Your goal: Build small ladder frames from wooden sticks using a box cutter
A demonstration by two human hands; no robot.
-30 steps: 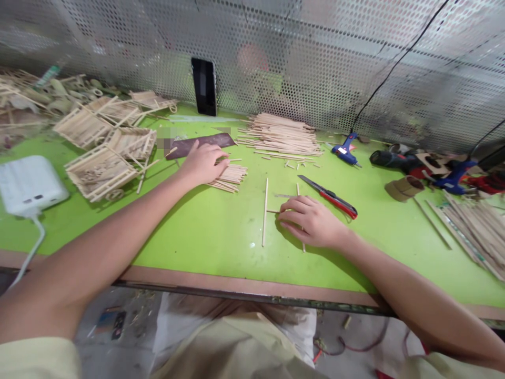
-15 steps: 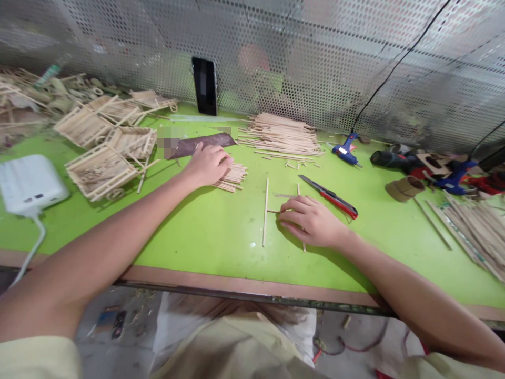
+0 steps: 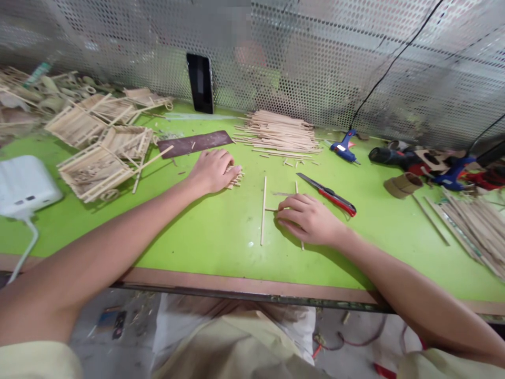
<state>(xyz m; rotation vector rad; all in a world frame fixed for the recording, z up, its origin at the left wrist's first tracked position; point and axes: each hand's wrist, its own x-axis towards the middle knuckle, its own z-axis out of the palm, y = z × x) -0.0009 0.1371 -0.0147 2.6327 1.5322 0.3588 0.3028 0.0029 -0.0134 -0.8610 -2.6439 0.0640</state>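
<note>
On the green table, my left hand (image 3: 213,171) is curled over a bundle of short wooden sticks (image 3: 235,180), with only their right ends showing. My right hand (image 3: 310,218) rests on the table, its fingers bent over a thin wooden stick (image 3: 302,245) that runs away from me. A short crosspiece (image 3: 270,210) reaches from the fingertips to a second long stick (image 3: 263,210) on the left. The fingers hide where the crosspiece ends. Just beyond my right hand lies a red and black utility knife (image 3: 331,196), its blade out.
A brown strip (image 3: 201,142) and a pile of sticks (image 3: 280,132) lie farther back. Small wooden carts (image 3: 98,166) and a white box with a cable (image 3: 29,184) are at left. Glue guns (image 3: 345,147) and a bamboo ring (image 3: 402,185) are at right. A phone (image 3: 200,84) leans against the mesh.
My left hand has moved slightly right and toward me, and now covers more of the short stick bundle. My right hand stays on the sticks. The whole view has shifted a little.
</note>
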